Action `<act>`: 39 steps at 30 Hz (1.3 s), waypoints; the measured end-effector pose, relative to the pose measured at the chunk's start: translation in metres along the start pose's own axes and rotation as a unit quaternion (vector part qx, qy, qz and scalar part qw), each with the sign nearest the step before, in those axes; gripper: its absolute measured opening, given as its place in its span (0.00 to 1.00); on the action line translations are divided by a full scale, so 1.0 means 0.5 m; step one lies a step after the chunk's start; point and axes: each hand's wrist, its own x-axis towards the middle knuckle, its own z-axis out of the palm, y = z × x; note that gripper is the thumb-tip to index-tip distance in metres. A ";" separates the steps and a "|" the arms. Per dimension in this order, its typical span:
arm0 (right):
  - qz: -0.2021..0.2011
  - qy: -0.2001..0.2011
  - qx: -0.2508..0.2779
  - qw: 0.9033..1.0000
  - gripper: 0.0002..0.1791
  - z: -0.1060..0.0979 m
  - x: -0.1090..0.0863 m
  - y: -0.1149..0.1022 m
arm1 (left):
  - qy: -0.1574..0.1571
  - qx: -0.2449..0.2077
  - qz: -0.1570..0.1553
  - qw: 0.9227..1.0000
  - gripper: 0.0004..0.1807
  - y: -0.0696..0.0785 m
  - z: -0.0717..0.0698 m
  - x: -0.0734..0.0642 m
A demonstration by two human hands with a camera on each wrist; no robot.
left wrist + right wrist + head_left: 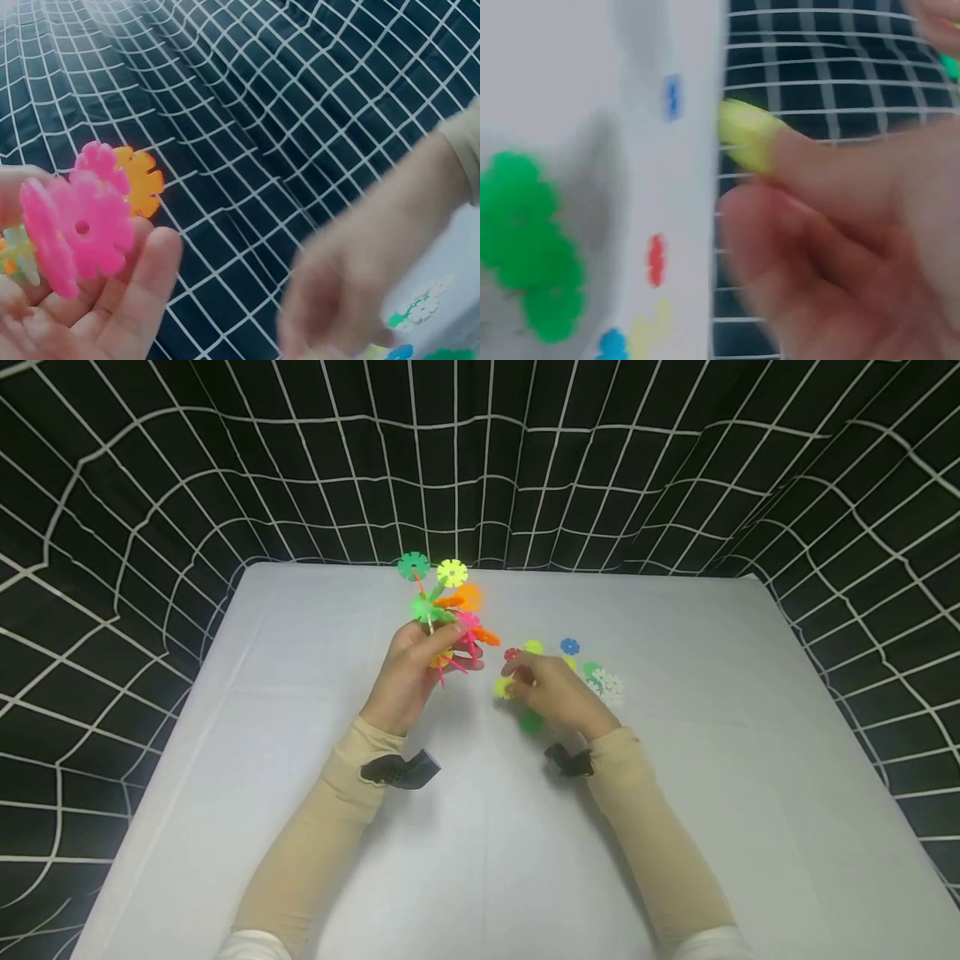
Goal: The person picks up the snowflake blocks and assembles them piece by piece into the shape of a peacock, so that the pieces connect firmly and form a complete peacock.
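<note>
My left hand (pixel 408 668) holds up a cluster of interlocked notched plastic discs (pixel 426 608) in green, yellow, orange and pink. In the left wrist view its pink discs (pixel 97 225) stand between thumb and fingers, with an orange disc (pixel 141 182) behind. To the right, my right hand (pixel 558 693) pinches a single yellow disc (pixel 503 687) between thumb and finger, above the table and apart from the cluster. The right wrist view shows this yellow disc (pixel 746 135) blurred at the fingertips.
Loose discs lie around and beyond the right hand: red (pixel 512 654), blue (pixel 570 646), green (pixel 531 722), white (pixel 612 685) and several others. They rest on a white-covered table (pixel 750 735). Black cloth with a white grid (pixel 480 452) surrounds the table's back and sides.
</note>
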 end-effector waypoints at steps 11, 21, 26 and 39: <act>-0.148 0.181 0.248 0.940 0.09 -0.055 -0.071 -0.069 | -0.036 0.034 -0.022 0.999 0.09 -0.014 0.014 0.000; -0.187 0.226 0.169 0.941 0.06 -0.049 -0.081 -0.079 | -0.043 0.050 -0.038 0.997 0.10 -0.014 0.020 -0.006; -0.210 0.238 0.141 0.938 0.05 -0.051 -0.086 -0.079 | -0.044 0.057 -0.032 0.997 0.10 -0.015 0.020 -0.003; -0.306 0.284 0.080 0.905 0.07 -0.048 -0.088 -0.081 | -0.087 0.090 -0.026 0.992 0.10 -0.015 0.011 -0.002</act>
